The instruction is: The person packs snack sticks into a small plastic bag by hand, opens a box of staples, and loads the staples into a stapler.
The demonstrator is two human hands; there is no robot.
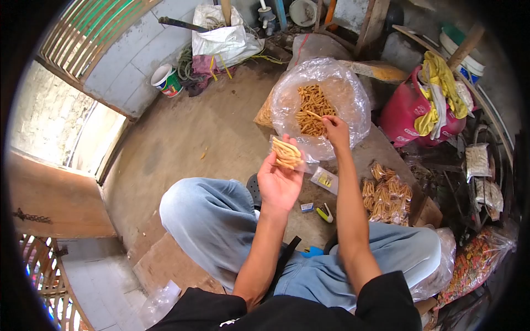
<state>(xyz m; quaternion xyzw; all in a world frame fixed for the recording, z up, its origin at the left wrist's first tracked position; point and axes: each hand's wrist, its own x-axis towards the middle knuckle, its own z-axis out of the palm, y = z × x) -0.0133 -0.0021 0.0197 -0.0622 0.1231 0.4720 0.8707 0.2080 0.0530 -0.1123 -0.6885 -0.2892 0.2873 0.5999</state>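
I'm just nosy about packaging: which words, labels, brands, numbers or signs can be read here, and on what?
No text reads with certainty.
Red tub: white lettering, too blurred.
Bucket: coloured label, too small.
Card: yellowish print, too small.
Blue-white box: any print is too small.
Shirt: white mark at the chest, not readable.

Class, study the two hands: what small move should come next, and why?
Probably the right hand should bring its snack stick to the small clear bag: the stick is pinched over the large open bag, while the left hand holds the small bag with similar sticks.
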